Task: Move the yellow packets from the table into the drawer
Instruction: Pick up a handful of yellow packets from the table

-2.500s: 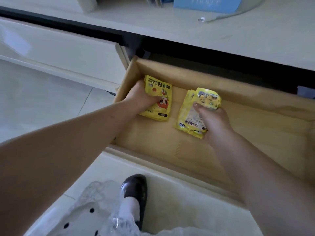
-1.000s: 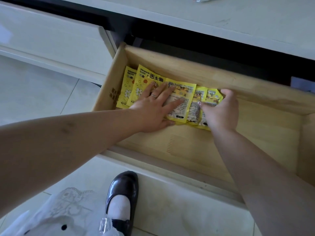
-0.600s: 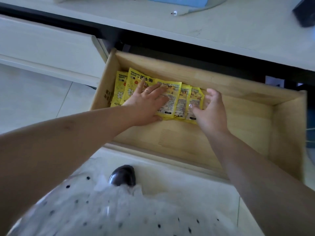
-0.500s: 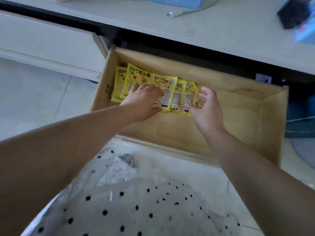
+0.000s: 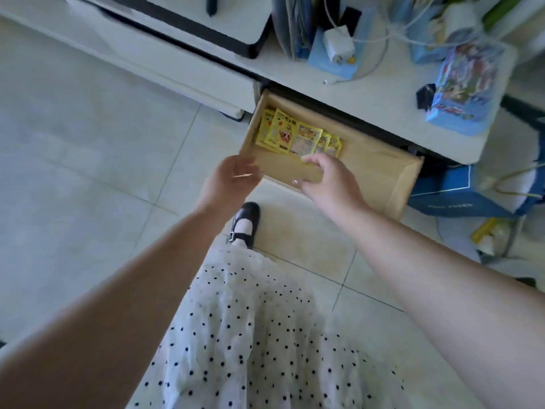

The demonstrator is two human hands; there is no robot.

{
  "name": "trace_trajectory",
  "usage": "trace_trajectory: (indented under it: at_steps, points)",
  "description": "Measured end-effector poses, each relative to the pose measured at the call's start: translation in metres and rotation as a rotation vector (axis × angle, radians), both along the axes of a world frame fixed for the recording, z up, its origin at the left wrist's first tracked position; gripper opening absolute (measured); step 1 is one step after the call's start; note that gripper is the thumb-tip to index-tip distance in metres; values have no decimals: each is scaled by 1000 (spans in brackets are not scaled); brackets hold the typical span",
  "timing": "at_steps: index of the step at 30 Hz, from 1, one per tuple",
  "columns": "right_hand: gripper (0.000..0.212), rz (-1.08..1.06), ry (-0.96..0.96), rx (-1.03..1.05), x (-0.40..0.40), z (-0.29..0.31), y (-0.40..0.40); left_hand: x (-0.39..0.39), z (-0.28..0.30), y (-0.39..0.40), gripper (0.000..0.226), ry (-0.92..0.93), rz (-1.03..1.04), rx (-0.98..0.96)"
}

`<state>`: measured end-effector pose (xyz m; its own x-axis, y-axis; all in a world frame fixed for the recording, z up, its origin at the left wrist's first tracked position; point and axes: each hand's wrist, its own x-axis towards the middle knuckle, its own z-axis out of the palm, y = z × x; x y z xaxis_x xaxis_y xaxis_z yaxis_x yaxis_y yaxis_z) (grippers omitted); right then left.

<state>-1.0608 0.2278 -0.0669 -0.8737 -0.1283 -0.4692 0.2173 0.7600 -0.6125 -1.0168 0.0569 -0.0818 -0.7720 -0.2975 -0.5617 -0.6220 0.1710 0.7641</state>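
Above the drawer (image 5: 407,184), both hands' fingers (image 5: 309,159) hang loose, holding nothing.

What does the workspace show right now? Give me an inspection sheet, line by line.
Surface: white table, no yellow packets seen on it.
Job's things: yellow packets in an overlapping row at the back of the open wooden drawer.
Clutter: colourful box, blue box, white charger.
Grips: left hand and right hand open, holding nothing.
Cables: white cable on the table.
Surroundings: tiled floor, blue bin.
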Motion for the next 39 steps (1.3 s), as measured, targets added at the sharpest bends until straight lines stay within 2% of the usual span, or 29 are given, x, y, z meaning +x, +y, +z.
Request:
trace_trajectory:
  at_steps: [6,13,18,25,33,39]
  points:
    - [39,243,-44,-54,72,90,-41,122,99,-25,31,-31,256,41]
    - [42,634,-95,-90,173,146,-121,283,148,-65,32,-30,669,124]
    - [42,945,-94,-74,260,162,-195,397,166,-87,31,-5,980,109]
    - [42,1366,-107,-66,428,174,-271,578,183,-85,30,40,1383,72]
    - [43,1753,-95,-33,637,169,-295,770,180,-43,23,15,1823,67]
    - [43,1904,-52,40,735,156,-310,865,157,-20,18,18,2033,110]
